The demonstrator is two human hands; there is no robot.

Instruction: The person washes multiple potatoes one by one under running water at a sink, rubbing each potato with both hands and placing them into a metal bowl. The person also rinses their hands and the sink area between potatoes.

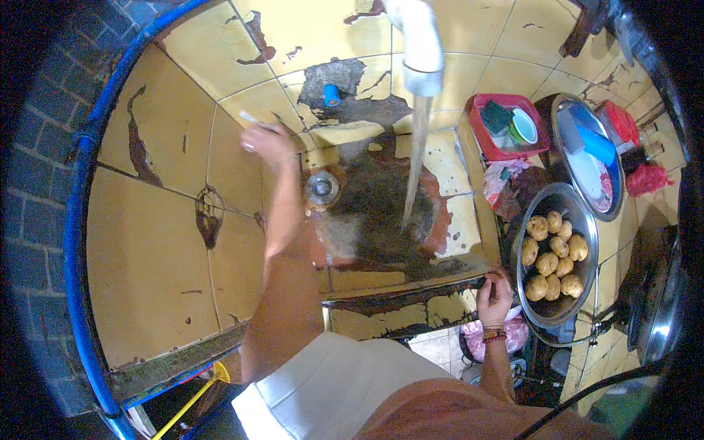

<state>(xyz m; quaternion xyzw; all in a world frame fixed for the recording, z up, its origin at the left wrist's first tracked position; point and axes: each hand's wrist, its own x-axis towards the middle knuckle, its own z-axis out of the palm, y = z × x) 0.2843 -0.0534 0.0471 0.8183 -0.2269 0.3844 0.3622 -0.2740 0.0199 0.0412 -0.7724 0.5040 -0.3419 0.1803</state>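
My left hand is raised over the left side of the tiled sink, closed around a thin object with a whitish end; blur hides what it is. Water pours from a white pipe spout into the worn sink basin, which has a metal drain at its left. At the basin's front right corner, my right hand, with beaded bracelets at the wrist, rests its fingers on the sink's edge. Nothing shows in its fingers. Just right of it stands a metal bowl with several potatoes.
A red plastic tub holds a green scouring pad and a small bowl. Beside it leans a metal basin with a blue object inside. A blue pipe stub juts from the back wall. A blue pipe runs along the left edge.
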